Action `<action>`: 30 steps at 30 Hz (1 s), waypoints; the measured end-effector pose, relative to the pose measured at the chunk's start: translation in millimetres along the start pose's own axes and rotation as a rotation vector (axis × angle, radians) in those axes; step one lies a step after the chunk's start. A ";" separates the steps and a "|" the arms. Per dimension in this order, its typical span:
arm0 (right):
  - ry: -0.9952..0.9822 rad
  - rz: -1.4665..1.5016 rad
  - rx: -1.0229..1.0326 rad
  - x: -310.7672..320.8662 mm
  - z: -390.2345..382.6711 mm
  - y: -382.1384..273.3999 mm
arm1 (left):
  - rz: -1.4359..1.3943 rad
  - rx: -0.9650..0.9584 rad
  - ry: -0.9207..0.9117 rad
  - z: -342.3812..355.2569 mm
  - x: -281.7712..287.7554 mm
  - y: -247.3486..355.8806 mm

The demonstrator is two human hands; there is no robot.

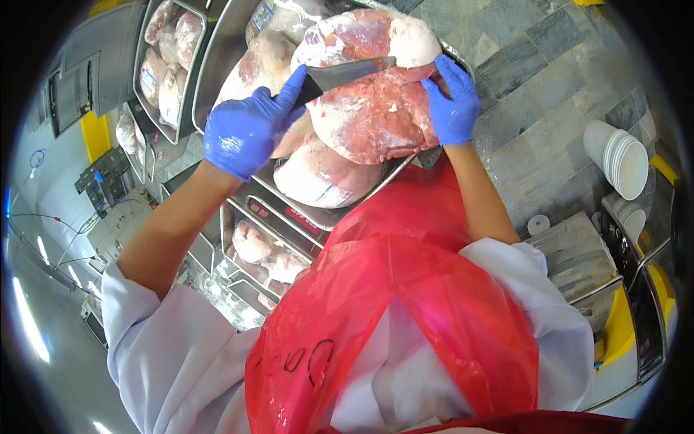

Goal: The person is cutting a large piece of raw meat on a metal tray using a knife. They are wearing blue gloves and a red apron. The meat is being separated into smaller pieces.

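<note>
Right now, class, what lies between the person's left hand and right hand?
In the head view, the knife and the raw meat under its blade lie between the left hand and right hand.

Nested white buckets [618, 159] sit at the right beside the grey tile floor [538, 69], with a small white disc [538, 225] near them. At the left are a yellow panel [95, 141], a blue coiled cord [37, 158] and a bright ceiling light [30, 318].
</note>
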State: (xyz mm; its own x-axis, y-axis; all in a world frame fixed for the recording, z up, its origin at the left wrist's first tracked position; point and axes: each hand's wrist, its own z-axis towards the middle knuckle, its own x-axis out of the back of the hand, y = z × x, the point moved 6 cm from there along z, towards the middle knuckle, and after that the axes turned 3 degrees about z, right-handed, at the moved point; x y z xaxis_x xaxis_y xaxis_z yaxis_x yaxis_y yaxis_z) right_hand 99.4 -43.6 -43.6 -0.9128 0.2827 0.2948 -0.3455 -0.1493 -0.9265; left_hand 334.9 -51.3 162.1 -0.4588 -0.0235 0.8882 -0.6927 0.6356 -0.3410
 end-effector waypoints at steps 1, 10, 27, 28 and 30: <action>0.000 -0.004 0.010 -0.2 0.7 -0.7 | -0.027 0.018 0.003 -6.2 -15.3 -4.0; 0.053 -0.093 0.088 -3.3 2.5 1.5 | -0.230 0.059 0.158 -26.2 -105.0 -19.0; -0.013 0.007 0.171 -13.3 22.3 1.6 | -0.541 0.206 0.284 -43.3 -168.9 -6.9; -0.012 0.040 0.149 -13.2 20.9 2.7 | -0.545 0.205 0.267 -45.5 -152.4 -9.7; -0.007 -0.074 0.180 -9.1 16.5 -4.1 | -0.362 0.228 0.109 -42.3 -99.5 -11.1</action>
State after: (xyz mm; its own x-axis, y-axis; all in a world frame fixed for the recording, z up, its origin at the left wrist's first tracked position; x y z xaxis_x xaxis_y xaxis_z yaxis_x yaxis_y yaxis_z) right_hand 105.6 -61.2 -38.6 -0.8848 0.2929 0.3625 -0.4444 -0.2954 -0.8457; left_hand 411.8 -23.4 90.5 -0.1106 -0.1240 0.9861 -0.9089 0.4141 -0.0499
